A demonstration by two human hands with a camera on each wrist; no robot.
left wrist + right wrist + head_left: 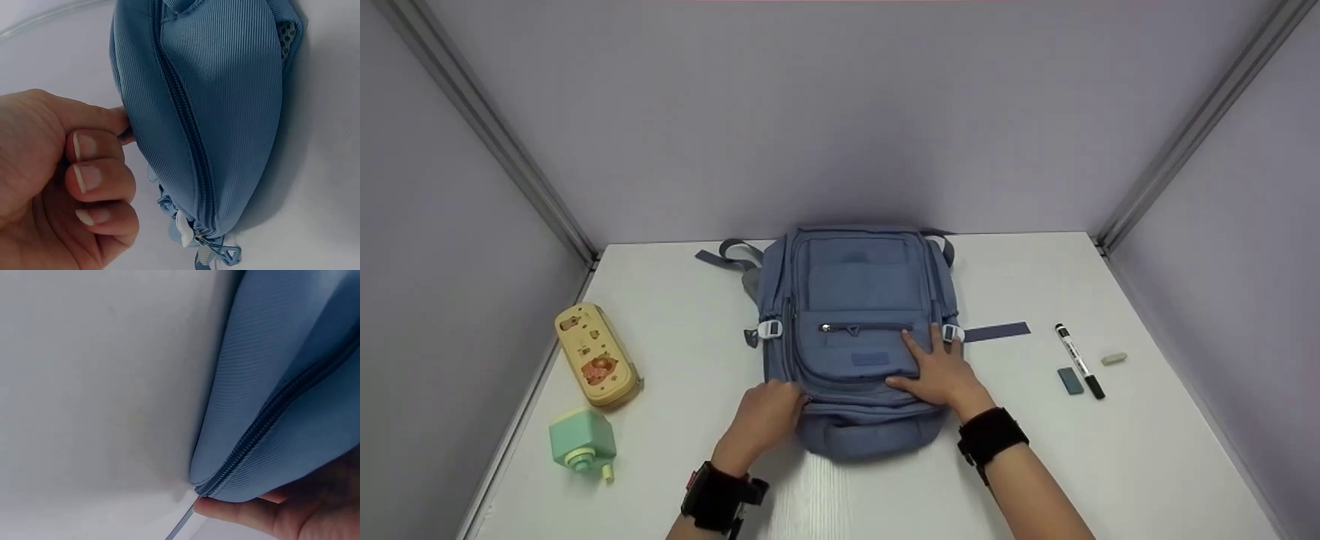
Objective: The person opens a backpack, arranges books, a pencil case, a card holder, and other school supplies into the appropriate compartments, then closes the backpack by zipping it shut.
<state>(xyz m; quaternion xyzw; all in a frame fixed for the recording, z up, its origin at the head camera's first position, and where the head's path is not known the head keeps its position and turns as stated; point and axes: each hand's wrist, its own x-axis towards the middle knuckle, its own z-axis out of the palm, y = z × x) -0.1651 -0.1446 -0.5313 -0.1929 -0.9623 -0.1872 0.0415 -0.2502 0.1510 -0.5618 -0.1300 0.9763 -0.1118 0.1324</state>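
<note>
A blue backpack (pixel 862 285) lies on its back on the white table, front pocket facing up. My left hand (pixel 769 412) is at its lower left edge; in the left wrist view the thumb and forefinger pinch at the fabric edge and the other fingers (pixel 104 180) are curled. Just what sits between those fingertips is hidden behind the bag. A long zipper (pixel 183 107) runs along the bag's end beside this hand, with a metal pull at its lower end. Spread flat, my right hand (pixel 941 375) rests on the lower right of the front.
Over to the left are a yellow pencil case (pixel 598 356) and a mint-green pencil sharpener (pixel 583 439). On the right lie a marker (pixel 1080 361), a dark teal eraser (pixel 1070 381) and a small pale stub (pixel 1114 359). A loose strap (pixel 997 331) sticks out rightward. Grey walls enclose the table.
</note>
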